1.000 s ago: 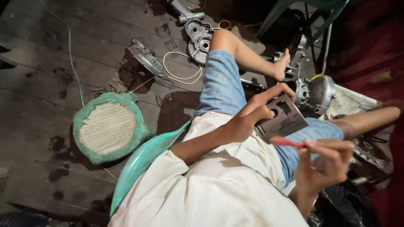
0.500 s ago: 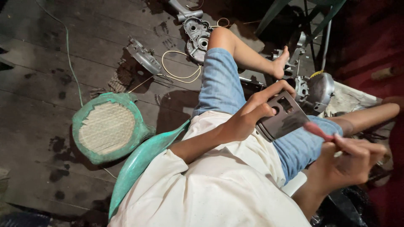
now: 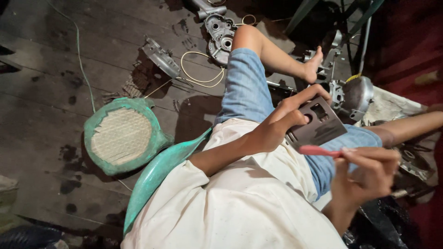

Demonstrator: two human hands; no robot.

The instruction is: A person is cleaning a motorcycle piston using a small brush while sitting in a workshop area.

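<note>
Seemingly mid-job: left hand (image 3: 272,131) grips a dark metal plate (image 3: 318,124) with cut-out holes above the lap, fingers wrapped round its edge; right hand (image 3: 369,173) pinches a red-handled brush (image 3: 318,151), tip at the plate's lower edge. Plate surface looks dull, cleaned portion unclear. Other engine parts (image 3: 221,32) lie untouched on the plank floor (image 3: 41,92).

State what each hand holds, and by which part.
Left hand grips the dark metal plate by its near edge; right hand holds the pink-handled tool by one end.
</note>
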